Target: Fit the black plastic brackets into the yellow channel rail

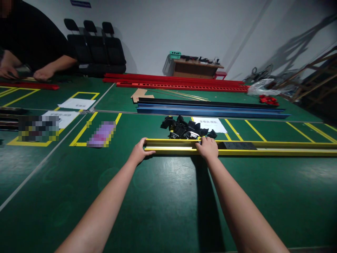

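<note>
Yellow rail [240, 152], a long open channel, lies across the middle of a green table [158, 203], from just left of centre to beyond the right edge of view. At far left, a co-worker in black [39, 38] leans over the table, both hands low near a short red strip [39, 85]. Nearer, white printed sheets [77, 103] lie by yellow tape outlines, with a blurred purple item [102, 133] to their right. Black seats [98, 49] stand beyond the table.

The person's left hand [138, 153] is clamped around the rail's left end, thumb along the near side, fingers at the far rim. Just beyond the rail lies a loose heap of black parts [180, 127]; farther off are a long blue strip [210, 110] and red rails [179, 80].

To the right, well apart from the left hand, the right hand [209, 147] rests over the channel, fingers bent at its far rim; whether it grips anything cannot be told. Just right of it, a flat black insert [240, 146] sits inside the channel. Clear plastic [265, 86] and red pieces [268, 100] lie at far right.
</note>
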`<state>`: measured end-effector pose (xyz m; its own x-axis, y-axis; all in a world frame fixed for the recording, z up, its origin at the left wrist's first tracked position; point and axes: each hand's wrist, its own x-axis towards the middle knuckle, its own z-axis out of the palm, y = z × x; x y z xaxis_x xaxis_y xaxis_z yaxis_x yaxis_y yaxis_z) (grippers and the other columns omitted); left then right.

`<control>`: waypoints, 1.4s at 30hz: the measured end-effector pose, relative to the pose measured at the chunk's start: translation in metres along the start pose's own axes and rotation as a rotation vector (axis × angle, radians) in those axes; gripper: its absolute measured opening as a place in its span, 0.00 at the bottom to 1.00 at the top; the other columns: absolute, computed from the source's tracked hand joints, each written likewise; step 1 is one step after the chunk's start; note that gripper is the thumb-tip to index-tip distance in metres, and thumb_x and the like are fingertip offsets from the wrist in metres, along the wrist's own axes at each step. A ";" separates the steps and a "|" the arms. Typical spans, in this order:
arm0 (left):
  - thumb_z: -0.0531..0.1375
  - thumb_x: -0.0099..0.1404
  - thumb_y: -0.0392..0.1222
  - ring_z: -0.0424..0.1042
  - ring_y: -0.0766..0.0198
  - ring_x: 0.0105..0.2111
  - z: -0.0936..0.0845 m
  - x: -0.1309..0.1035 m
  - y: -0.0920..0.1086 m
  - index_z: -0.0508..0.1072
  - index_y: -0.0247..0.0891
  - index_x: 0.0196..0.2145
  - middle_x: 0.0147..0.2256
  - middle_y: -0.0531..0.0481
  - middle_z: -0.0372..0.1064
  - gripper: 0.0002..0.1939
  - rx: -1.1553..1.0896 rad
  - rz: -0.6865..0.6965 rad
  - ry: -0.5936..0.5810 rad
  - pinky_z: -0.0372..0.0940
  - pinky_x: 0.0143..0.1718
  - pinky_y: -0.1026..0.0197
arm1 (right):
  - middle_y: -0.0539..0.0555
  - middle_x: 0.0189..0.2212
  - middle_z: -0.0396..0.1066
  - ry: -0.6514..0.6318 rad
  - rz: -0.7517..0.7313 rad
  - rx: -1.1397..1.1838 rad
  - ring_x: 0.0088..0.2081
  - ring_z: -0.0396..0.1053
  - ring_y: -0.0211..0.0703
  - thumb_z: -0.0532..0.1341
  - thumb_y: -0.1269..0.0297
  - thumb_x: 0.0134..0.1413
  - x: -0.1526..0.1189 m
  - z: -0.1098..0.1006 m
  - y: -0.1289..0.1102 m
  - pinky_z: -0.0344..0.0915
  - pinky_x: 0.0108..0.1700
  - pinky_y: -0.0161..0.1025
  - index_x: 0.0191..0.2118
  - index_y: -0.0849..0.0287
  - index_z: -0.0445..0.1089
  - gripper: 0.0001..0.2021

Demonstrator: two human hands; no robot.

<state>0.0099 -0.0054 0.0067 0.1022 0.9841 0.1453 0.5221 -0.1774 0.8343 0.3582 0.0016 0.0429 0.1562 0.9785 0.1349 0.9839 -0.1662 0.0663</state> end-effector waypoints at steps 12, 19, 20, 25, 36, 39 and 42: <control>0.68 0.44 0.51 0.68 0.53 0.50 -0.001 0.000 0.001 0.60 0.39 0.51 0.48 0.42 0.67 0.38 -0.002 -0.018 -0.001 0.62 0.51 0.52 | 0.61 0.42 0.65 -0.004 0.010 0.059 0.46 0.58 0.52 0.51 0.53 0.52 -0.001 -0.001 0.000 0.52 0.49 0.44 0.45 0.62 0.67 0.21; 0.67 0.44 0.52 0.68 0.53 0.50 0.000 0.000 0.001 0.59 0.38 0.51 0.48 0.41 0.67 0.39 0.009 0.001 -0.007 0.62 0.52 0.52 | 0.61 0.41 0.66 0.001 0.014 0.046 0.45 0.58 0.51 0.50 0.57 0.54 0.001 -0.001 0.001 0.52 0.48 0.43 0.44 0.63 0.68 0.19; 0.67 0.44 0.53 0.67 0.53 0.50 0.000 0.000 0.001 0.59 0.38 0.51 0.48 0.41 0.67 0.39 0.008 -0.001 -0.008 0.62 0.52 0.52 | 0.61 0.41 0.66 0.005 0.013 0.048 0.45 0.58 0.51 0.50 0.57 0.53 0.000 -0.001 0.001 0.52 0.48 0.43 0.44 0.63 0.68 0.19; 0.67 0.44 0.53 0.67 0.53 0.50 0.000 0.000 0.000 0.59 0.38 0.52 0.49 0.39 0.66 0.41 0.019 -0.016 -0.006 0.61 0.52 0.51 | 0.60 0.40 0.66 0.029 0.004 0.102 0.45 0.59 0.50 0.52 0.55 0.51 -0.003 -0.001 0.002 0.53 0.48 0.42 0.43 0.62 0.68 0.19; 0.68 0.43 0.52 0.67 0.52 0.50 0.000 0.000 0.002 0.60 0.39 0.51 0.49 0.40 0.67 0.39 -0.003 -0.024 0.000 0.61 0.53 0.50 | 0.56 0.43 0.69 0.038 0.041 0.233 0.47 0.61 0.47 0.52 0.61 0.50 0.000 0.001 0.005 0.55 0.50 0.41 0.46 0.58 0.70 0.19; 0.68 0.43 0.52 0.67 0.52 0.50 0.001 0.001 -0.002 0.59 0.39 0.51 0.49 0.40 0.67 0.39 0.000 -0.016 0.005 0.61 0.53 0.50 | 0.56 0.43 0.69 0.051 0.035 0.238 0.48 0.62 0.47 0.52 0.61 0.50 -0.001 0.000 0.004 0.55 0.50 0.40 0.47 0.58 0.70 0.19; 0.68 0.43 0.52 0.67 0.52 0.50 0.001 0.001 -0.004 0.59 0.39 0.51 0.49 0.40 0.67 0.39 0.001 -0.007 0.000 0.61 0.52 0.50 | 0.56 0.44 0.69 0.062 0.022 0.241 0.48 0.62 0.48 0.53 0.58 0.50 -0.001 0.000 0.008 0.56 0.49 0.40 0.48 0.59 0.70 0.20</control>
<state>0.0090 -0.0034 0.0026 0.0986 0.9853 0.1397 0.5234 -0.1707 0.8348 0.3659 -0.0004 0.0434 0.1797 0.9643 0.1945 0.9739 -0.1464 -0.1736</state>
